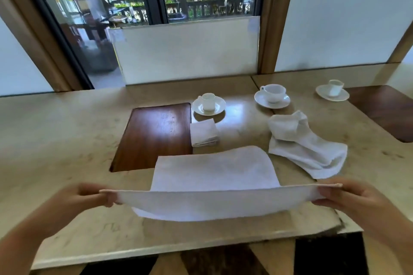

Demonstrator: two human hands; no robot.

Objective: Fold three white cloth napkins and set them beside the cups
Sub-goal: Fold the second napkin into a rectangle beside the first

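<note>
Two hands stretch a white napkin (212, 185) taut across the lower centre of the frame, its long axis running left to right. The left hand (89, 196) pinches the near-left corner and the right hand (342, 196) pinches the near-right corner, each with thumb above and fingers curled beneath the hem. The gripped edge is lifted off the stone table (67, 136), while the far part of the cloth lies flat ahead of the hands, toward the cups, with a sagging belly between the two. Both hands sit about equally near the cloth, so the fold looks set to go straight away from the person, near edge over far edge.

The cloth is soft, matte and finely woven, with a thin stitched hem along the held edge. Above it, at centre frame, a folded napkin (203, 133) rests as a neat square stack just below the left cup (209, 101), a glossy white cup on a round saucer. To the right, a crumpled napkin (306, 147) lies heaped and unfolded below the middle cup (273, 92). A third cup (334, 89) stands on its saucer at the upper right, with no napkin near it. A polished dark wooden inset (154, 136) breaks the pale, mottled tabletop at left of centre. Motion blur softens the fingers, so how many of them grip the hem is hard to tell.
</note>
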